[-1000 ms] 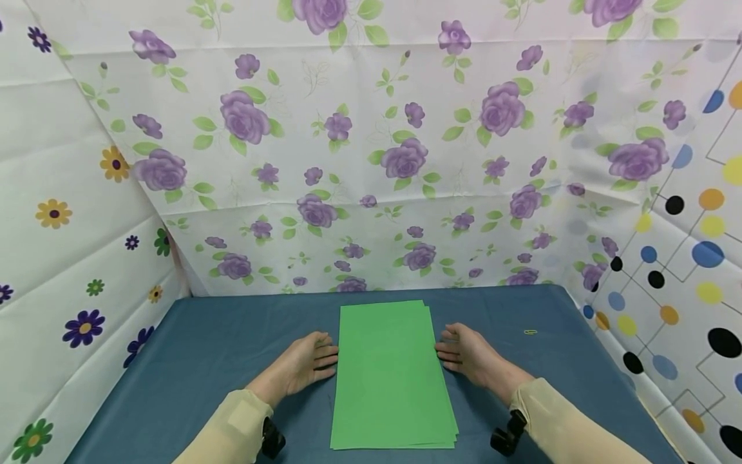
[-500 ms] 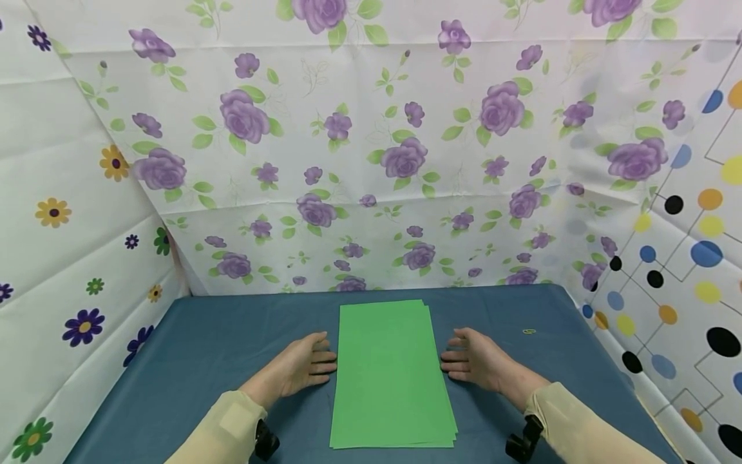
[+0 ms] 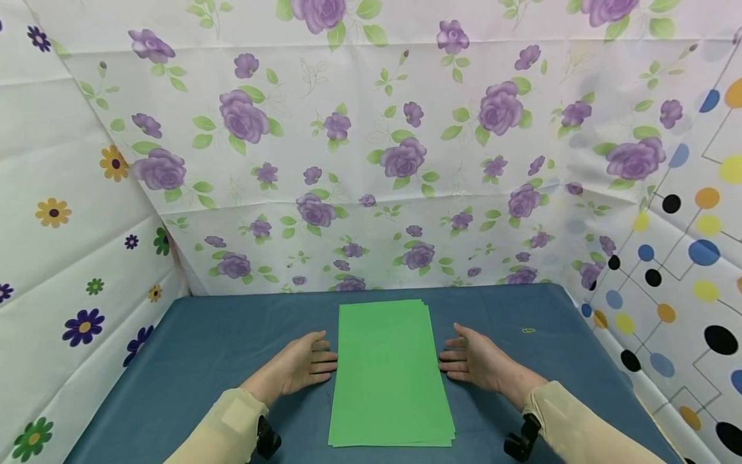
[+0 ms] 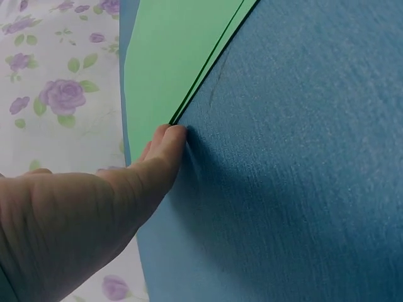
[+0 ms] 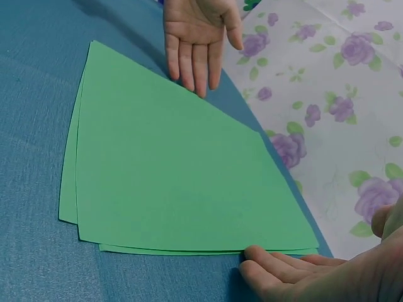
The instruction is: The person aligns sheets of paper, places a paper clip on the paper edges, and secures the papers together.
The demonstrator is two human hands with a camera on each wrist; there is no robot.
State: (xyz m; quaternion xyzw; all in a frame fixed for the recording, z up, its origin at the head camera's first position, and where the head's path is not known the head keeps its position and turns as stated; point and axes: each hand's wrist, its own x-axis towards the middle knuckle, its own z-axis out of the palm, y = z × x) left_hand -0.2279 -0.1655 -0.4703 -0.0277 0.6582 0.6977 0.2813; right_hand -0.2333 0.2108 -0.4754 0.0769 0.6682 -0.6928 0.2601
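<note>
Versus one second ago: right hand (image 3: 485, 362) slightly farther out and toward the table's (image 3: 232, 322) near side; green sheets (image 3: 388, 374) unmoved midway between its far corners, edges staggered, alignment seemingly unaffected. Fingers extended, gripping nothing; left hand (image 3: 300, 366) touches one long side, right's contact unclear

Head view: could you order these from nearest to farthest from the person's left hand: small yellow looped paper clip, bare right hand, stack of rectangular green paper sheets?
1. Stack of rectangular green paper sheets: immediately right of the left hand.
2. Bare right hand: across the stack, by its right edge.
3. Small yellow looped paper clip: farther right, past the right hand.
</note>
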